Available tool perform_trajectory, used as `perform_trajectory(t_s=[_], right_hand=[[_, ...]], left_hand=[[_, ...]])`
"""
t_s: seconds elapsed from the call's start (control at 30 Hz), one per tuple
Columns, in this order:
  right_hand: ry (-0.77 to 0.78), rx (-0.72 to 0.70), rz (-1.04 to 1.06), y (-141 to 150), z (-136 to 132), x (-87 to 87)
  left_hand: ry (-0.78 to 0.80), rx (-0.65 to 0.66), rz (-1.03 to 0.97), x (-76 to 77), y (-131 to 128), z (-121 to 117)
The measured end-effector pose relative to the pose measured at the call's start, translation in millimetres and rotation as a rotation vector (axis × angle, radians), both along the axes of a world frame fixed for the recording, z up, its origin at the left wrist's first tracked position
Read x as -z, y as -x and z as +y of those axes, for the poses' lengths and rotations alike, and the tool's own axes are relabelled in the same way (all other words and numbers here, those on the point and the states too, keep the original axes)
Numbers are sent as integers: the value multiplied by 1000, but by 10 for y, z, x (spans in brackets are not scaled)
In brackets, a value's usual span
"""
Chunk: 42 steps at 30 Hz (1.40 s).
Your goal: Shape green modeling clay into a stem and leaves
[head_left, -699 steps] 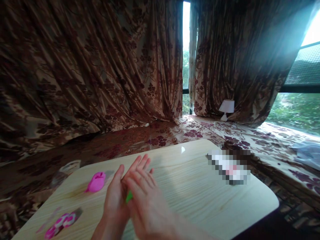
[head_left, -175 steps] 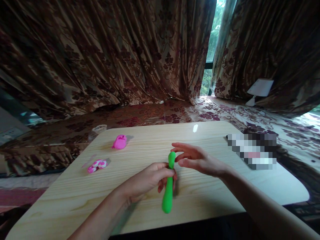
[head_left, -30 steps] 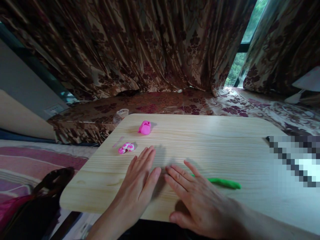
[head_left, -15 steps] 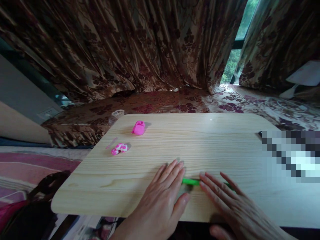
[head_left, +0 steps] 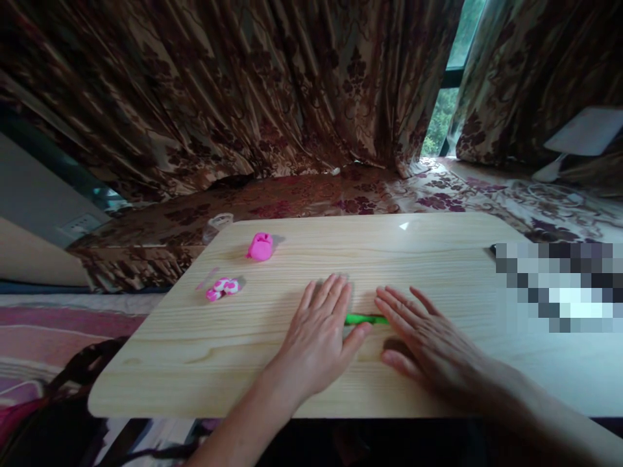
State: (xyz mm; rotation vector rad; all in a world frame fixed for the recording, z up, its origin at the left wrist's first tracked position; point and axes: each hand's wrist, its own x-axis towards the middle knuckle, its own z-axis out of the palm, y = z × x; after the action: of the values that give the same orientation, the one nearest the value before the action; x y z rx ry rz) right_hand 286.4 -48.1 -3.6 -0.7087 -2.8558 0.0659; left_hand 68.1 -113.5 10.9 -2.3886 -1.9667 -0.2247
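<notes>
Under both my palms lies a thin green roll of what looks like modelling clay [head_left: 365, 319]; only its middle stretch shows, and its ends are hidden by the hands. My left hand [head_left: 321, 331] is flat over its left part, fingers stretched out and pointing away from me. My right hand [head_left: 423, 331] lies over the right part, fingers extended and angled to the left. Toward the far left of the table stands a bright pink hollow-looking piece [head_left: 261, 247]. Nearer to me is a pink and white spotted piece [head_left: 224, 288].
The pale wooden table [head_left: 195, 363] has rounded corners. A blurred-out device [head_left: 559, 285] is at its right side. Behind the table are a clear plastic container [head_left: 218, 224], patterned curtains [head_left: 292, 84] and a white lamp [head_left: 579, 133].
Both hands have slid forward, away from me, with the green roll moving along under them. The view has shifted slightly.
</notes>
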Motion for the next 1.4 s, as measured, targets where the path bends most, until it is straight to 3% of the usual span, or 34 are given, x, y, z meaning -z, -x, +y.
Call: perform_trajectory(t_s=[0.17,0.33,0.43,0.63,0.83,1.0,1.07,1.23,1.4], right_hand=[[9,-183,2,-72,-158,-29],[19,46,-10,-119,4,-96],[-5,127,-44,-298,49,-87],[11,52,-78,-641,-122,-1],[22,187,-48,-375,-67,-89],[103,33,-54,-365,-177,-27],[124,10,-31,-382,-169,-1],[118,153,28,-325,-71,-3],[144,1,-21,-334,-128,-29]], left_hand=[[9,112,38,14,1,-149],[-26,22,49,-23,91,-41],[-45,13,61,10,185,-80],[-72,41,137,54,334,-413],[-75,3,72,-72,19,-179],[-81,165,96,59,-174,-210],[-98,167,97,84,-179,-205],[-48,81,79,51,-183,-97],[-124,186,104,70,-204,-189]])
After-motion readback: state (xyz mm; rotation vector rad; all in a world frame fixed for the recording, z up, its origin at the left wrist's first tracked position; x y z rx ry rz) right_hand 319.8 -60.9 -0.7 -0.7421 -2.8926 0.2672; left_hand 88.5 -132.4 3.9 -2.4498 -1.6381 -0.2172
